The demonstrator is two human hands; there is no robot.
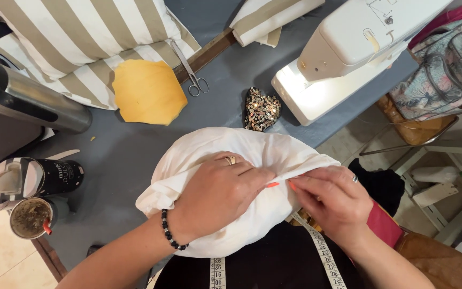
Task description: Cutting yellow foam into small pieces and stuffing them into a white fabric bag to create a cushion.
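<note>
A grey worktop (118,160) fills the view, brightly lit near its far right edge. Beyond its right edge lies pale tiled floor (348,144) and what may be white shelving (445,214).

Bare grey worktop (118,155) lay open left of the white cushion (241,160). Beyond it, a sequinned heart (261,109), scissors (191,72) and yellow cloth (148,91) crowded the way; the sewing machine (348,53) probably blocked the right.

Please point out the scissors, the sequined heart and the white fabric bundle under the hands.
scissors (193,76): head view, on the blades near the pivot.
sequined heart (261,109): head view, on its middle.
white fabric bundle (231,140): head view, on its upper bare part.
</note>
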